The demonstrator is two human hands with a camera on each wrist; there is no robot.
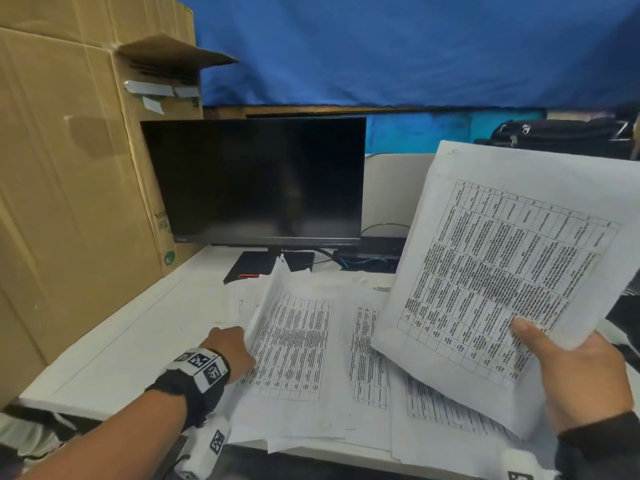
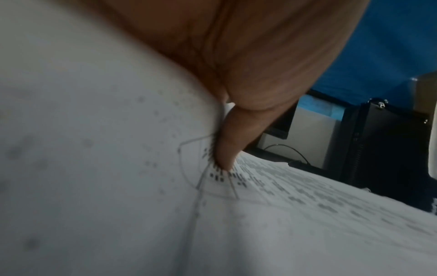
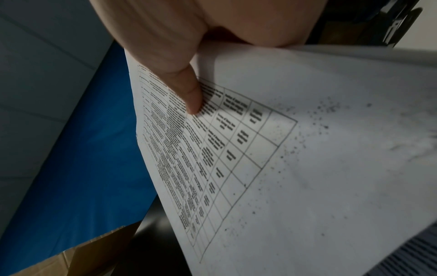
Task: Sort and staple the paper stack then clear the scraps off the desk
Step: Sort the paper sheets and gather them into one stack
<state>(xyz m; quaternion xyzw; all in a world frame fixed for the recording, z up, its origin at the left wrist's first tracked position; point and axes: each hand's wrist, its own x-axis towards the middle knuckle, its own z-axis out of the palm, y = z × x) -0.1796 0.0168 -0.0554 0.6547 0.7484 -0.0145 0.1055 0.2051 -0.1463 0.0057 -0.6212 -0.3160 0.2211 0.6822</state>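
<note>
Several printed table sheets (image 1: 298, 344) lie spread and overlapping on the white desk (image 1: 138, 334). My left hand (image 1: 232, 348) pinches the raised left edge of one of these sheets (image 2: 283, 196); its thumb (image 2: 231, 142) presses on the printed side. My right hand (image 1: 581, 375) holds a thin bundle of printed sheets (image 1: 502, 258) tilted up above the desk's right side. Its thumb (image 3: 189, 89) lies on the bundle's top page (image 3: 307, 149), and the fingers are hidden underneath. No stapler is in view.
A dark monitor (image 1: 256, 181) stands at the back of the desk, with a red item (image 1: 248, 276) on its base. Tall cardboard boxes (image 1: 69, 202) wall off the left. A black bag (image 1: 561, 136) sits far right, and cables (image 1: 363, 263) run behind the papers.
</note>
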